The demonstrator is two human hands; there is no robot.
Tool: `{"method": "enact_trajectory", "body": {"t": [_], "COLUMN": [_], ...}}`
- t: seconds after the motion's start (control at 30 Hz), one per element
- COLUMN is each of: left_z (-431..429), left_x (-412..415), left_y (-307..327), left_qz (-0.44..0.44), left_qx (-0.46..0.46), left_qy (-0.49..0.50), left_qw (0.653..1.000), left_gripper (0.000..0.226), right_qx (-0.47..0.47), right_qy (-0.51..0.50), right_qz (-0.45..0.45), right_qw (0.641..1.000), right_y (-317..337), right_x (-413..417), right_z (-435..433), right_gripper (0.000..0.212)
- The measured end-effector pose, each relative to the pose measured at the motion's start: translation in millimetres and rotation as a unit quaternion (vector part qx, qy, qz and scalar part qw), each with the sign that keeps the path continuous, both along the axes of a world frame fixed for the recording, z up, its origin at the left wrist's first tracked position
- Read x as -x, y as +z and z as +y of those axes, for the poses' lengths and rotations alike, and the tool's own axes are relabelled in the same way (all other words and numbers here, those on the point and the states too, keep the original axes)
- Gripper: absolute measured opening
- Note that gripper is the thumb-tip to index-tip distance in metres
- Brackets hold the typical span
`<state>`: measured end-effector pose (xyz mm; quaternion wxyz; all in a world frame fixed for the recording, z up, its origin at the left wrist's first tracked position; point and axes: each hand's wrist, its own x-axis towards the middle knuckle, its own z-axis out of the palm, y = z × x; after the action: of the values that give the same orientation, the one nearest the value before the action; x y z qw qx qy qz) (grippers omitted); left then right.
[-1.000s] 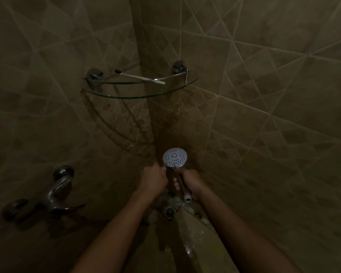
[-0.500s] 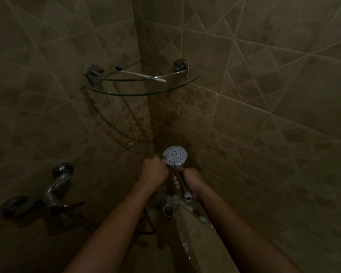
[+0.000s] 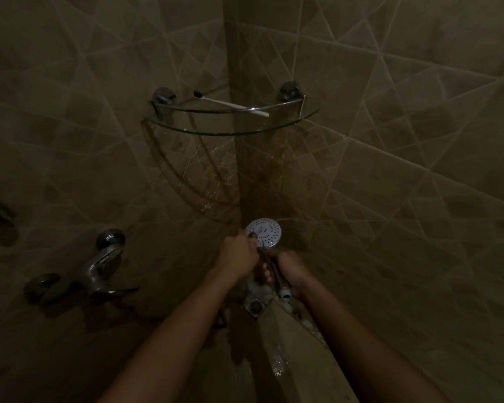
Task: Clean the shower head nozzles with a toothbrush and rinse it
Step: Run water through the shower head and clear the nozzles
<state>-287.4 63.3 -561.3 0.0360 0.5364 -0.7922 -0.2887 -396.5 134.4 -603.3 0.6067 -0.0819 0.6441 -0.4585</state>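
Observation:
A round white shower head (image 3: 264, 235) faces up at me in the shower corner, nozzles showing. My right hand (image 3: 288, 267) grips its handle below the head; the handle's white end (image 3: 285, 293) sticks out under the hand. Curled at the head's left rim is my left hand (image 3: 239, 258), its thumb on the edge of the nozzle face. A toothbrush (image 3: 230, 104) with a white handle and dark head lies on the glass corner shelf (image 3: 233, 130), well above both hands.
A chrome mixer tap (image 3: 99, 269) juts from the left wall. A square floor drain (image 3: 255, 306) sits in the corner under my hands. Tiled walls close in left and right, and the floor looks wet.
Almost nothing has moved. Both hands stay on the shower head, and my left thumb has crept slightly further onto the nozzle face.

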Motion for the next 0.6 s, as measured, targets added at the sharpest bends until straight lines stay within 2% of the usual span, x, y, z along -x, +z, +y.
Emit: {"method": "enact_trajectory", "body": {"t": [0.3, 0.47, 0.6], "left_z": [0.3, -16.2, -30.0], "left_x": [-29.4, -72.0, -117.6], "left_y": [-9.9, -35.4, -58.0], "left_qz": [0.052, 0.022, 0.013], "left_qx": [-0.043, -0.051, -0.078], "left_qy": [-0.049, -0.024, 0.004], "left_qw": [0.997, 0.998, 0.997], "left_gripper": [0.03, 0.036, 0.037], "right_qx": [-0.004, -0.002, 0.007], "right_qy": [-0.028, -0.014, -0.023], "right_qz": [-0.021, 0.013, -0.008], "right_qw": [0.999, 1.0, 1.0], "right_y": [1.8, 0.1, 2.9], "right_x": [-13.1, -13.7, -17.7], "right_z": [-12.3, -22.0, -27.9], "right_gripper": [0.031, 0.036, 0.035]}}
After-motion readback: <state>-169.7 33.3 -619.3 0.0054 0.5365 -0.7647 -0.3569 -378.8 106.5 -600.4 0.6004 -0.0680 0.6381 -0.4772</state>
